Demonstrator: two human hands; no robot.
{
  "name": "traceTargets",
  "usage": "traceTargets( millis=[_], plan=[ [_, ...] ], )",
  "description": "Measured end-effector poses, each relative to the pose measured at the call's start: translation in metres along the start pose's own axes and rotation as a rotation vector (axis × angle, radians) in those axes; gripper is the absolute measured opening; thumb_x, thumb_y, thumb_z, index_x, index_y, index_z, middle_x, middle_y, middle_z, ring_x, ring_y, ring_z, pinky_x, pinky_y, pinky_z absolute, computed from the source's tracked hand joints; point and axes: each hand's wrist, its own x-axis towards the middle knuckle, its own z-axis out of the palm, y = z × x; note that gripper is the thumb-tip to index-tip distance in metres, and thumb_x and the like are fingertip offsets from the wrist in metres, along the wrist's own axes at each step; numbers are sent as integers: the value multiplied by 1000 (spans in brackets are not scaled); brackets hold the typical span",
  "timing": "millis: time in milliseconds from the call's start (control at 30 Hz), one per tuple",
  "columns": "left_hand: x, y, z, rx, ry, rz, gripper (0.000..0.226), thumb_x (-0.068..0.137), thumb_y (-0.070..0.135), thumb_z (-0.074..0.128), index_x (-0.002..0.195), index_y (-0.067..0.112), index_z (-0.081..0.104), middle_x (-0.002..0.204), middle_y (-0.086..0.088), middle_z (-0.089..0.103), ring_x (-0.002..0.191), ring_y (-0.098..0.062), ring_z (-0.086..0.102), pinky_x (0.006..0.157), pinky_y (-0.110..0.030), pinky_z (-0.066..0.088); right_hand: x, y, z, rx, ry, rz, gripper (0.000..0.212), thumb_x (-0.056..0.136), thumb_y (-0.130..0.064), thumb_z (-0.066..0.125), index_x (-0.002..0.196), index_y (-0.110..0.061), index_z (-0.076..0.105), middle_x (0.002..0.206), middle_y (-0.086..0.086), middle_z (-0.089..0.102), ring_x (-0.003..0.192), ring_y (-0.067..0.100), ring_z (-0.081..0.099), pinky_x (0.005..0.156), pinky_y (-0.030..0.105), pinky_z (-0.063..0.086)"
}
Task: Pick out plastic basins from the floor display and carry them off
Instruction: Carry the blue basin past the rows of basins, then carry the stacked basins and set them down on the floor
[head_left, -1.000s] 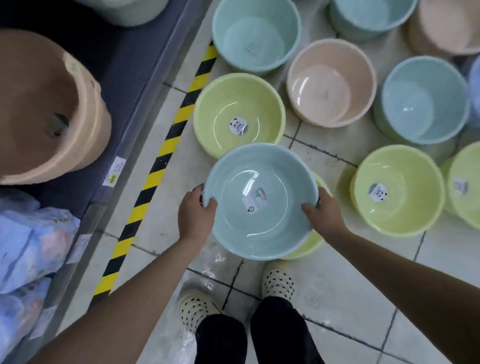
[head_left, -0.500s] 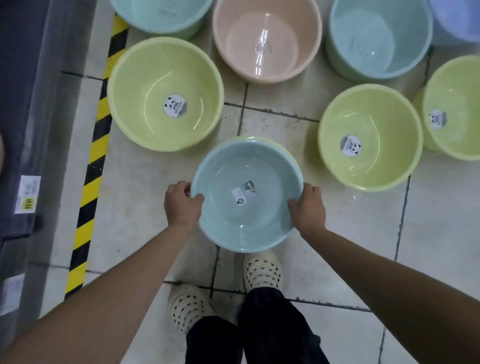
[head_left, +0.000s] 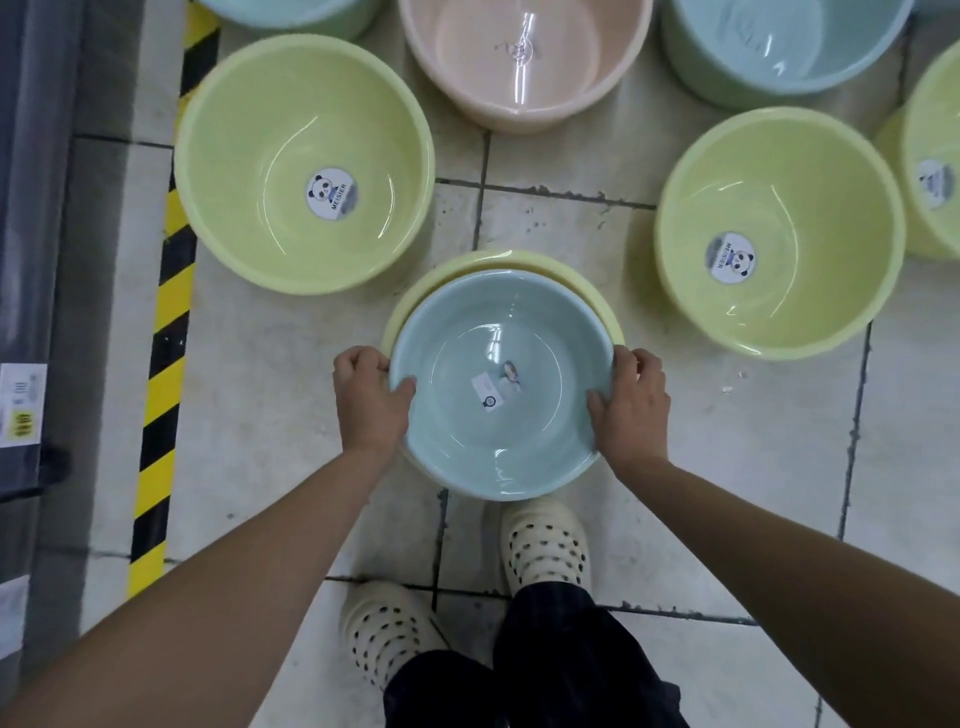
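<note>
A pale blue basin (head_left: 467, 343) sits nested in a yellow-green basin (head_left: 519, 261) on the tiled floor just in front of my feet. My left hand (head_left: 370, 400) grips the blue basin's left rim, thumb inside. My right hand (head_left: 631, 402) grips its right rim the same way. Only the far rim of the yellow-green basin shows around the blue one.
More basins stand on the floor: a green one (head_left: 249, 156) at far left, a green one (head_left: 810, 171) at right, a pink one (head_left: 467, 67) and blue ones beyond. A yellow-black floor stripe (head_left: 166, 312) and a dark shelf base (head_left: 36, 208) run along the left.
The blue basin has come down over the yellow-green basin and now sits nested in it. Both hands kept their grip on its rim. The view tilted down and closer.
</note>
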Motion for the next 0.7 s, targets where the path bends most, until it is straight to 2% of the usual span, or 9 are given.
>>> traceTargets(
  millis=[100, 200, 267, 333, 400, 467, 600, 700],
  plan=[
    [1, -2, 4, -23, 25, 28, 25, 82, 15, 72, 98, 11, 53, 117, 1, 45, 98, -23, 55, 87, -37, 49, 6, -2, 0, 74, -40, -15, 69, 84, -14, 60, 145, -24, 30, 138, 11, 35, 112, 35, 49, 88, 48, 48],
    [5, -2, 7, -45, 13, -5, 39, 83, 17, 71, 116, 15, 50, 122, -3, 51, 95, -20, 53, 85, -35, 47, 9, -2, 1, 138, -92, 11, 78, 88, -16, 58, 151, -31, 16, 145, 7, 31, 103, 37, 57, 75, 40, 46],
    [9, -3, 7, -83, -30, -59, 57, 82, 17, 72, 130, 20, 43, 122, -1, 55, 97, -20, 55, 86, -35, 47, 12, -2, 1, 179, -147, 108, 82, 91, -19, 58, 155, -29, 7, 147, 6, 36, 109, 36, 58, 82, 42, 43],
    [16, -3, 5, -171, -124, -199, 65, 81, 14, 72, 137, 19, 39, 116, -2, 57, 97, -23, 59, 83, -34, 48, 16, -3, 0, 283, -212, 245, 82, 92, -20, 58, 155, -26, 6, 139, 6, 49, 114, 34, 55, 87, 38, 38],
    [21, -2, 1, -253, -244, -294, 55, 81, 8, 71, 130, 16, 46, 108, -3, 59, 100, -27, 61, 79, -34, 50, 17, -2, -6, 425, -270, 325, 76, 90, -15, 58, 152, -27, 16, 121, 6, 56, 106, 32, 55, 82, 32, 37],
    [21, 3, -7, -286, -301, -311, 47, 80, 4, 71, 119, 16, 49, 102, -2, 60, 100, -28, 62, 78, -35, 52, 15, -3, -17, 505, -254, 320, 71, 87, -13, 61, 147, -29, 27, 112, 2, 55, 104, 30, 56, 78, 33, 44],
    [13, 23, -36, -396, -254, -268, 34, 79, 1, 71, 103, 18, 54, 94, 3, 62, 85, -18, 62, 68, -30, 53, 7, -22, -55, 579, -185, 258, 67, 83, -10, 64, 141, -29, 37, 101, -10, 58, 94, 21, 58, 63, 23, 45],
    [3, 47, -76, -415, -212, -254, 33, 79, 4, 72, 91, 29, 53, 94, 6, 63, 82, -12, 62, 69, -30, 53, 5, -56, -96, 673, -174, 200, 71, 77, -11, 65, 140, -33, 41, 107, -19, 59, 98, 2, 58, 71, 22, 48]
  ],
)
